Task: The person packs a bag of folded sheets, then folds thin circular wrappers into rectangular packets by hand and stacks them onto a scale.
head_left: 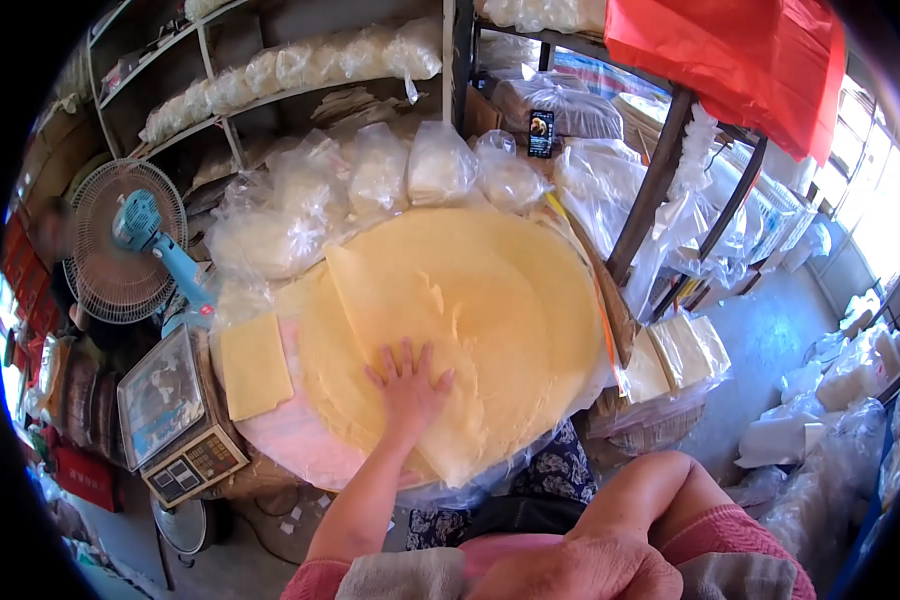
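Observation:
My left hand (410, 392) lies flat with fingers spread on a stack of large, thin, round yellow sheets (520, 290). It rests near a straight edge, where the top sheet looks folded or overlapped and slightly wrinkled. A pink cloth or sheet (300, 440) shows under the stack's near left side. To the left is a smaller squared yellow piece (256, 367). My right hand (605, 572) is bent back close to my chest at the bottom edge, away from the sheets; its fingers are hidden.
At left stand a digital scale (192, 473) and a blue fan (150, 235). Clear plastic bags (440, 165) of pale goods line the back, near a phone (541, 134) with its screen lit. Wrapped bundles (675, 360) sit right; red plastic (730, 60) hangs above. A person is partly visible behind the fan.

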{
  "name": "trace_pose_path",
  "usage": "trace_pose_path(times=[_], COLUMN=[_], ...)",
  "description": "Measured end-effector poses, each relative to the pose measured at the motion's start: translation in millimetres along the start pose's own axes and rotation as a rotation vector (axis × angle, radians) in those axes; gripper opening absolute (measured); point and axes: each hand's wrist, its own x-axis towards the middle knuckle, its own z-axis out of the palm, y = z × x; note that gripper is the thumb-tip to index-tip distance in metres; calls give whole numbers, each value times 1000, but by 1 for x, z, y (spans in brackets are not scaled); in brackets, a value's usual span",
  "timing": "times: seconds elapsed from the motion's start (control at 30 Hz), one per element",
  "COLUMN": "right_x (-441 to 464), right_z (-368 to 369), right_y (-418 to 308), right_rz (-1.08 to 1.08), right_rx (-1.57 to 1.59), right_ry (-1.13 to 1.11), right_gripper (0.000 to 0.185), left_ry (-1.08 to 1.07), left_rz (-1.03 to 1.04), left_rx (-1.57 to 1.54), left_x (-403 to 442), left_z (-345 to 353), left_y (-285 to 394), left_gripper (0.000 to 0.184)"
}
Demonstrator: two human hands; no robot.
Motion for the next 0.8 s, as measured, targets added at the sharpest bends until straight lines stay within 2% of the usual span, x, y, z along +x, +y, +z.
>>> trace_pose_path(times=[0.07,0.13,0.23,0.33,0.47,0.6,0.67,0.7,0.77,0.8], right_x=[1,2,1,-8,-16,-15,-34,-56,-109,-142], right_z=[4,3,-3,3,-2,-12,-40,-66,-137,-177], right_y=[-3,0,17,16,-18,-58,-61,-61,-85,-102], right_rz=[31,-35,-269,-225,33,465,533,440,534,493], right_rx=[-27,-84,-150,-123,-380,-356,-550,-863,-1522,-1513], right_ry=[-12,-12,7,68,151,362,459,610,787,968], right_gripper=[91,92,94,94,84,76,70,57,36,36], left_ry=[24,37,25,55,19,5,-11,-21,-16,-6], left_rz=[10,13,16,24,15,13,24,33,28,20], left_rx=[8,17,51,50,22,-5,-17,-16,-31,-45], left_x=[3,-1,2,3,3,5,3,1,1,2], left_z=[1,5,8,10,6,5,3,0,0,0], left_y=[-1,-1,-2,-2,0,0,-1,-2,-1,0], left_gripper=[65,64,64,64,64,65,65,64,64,64])
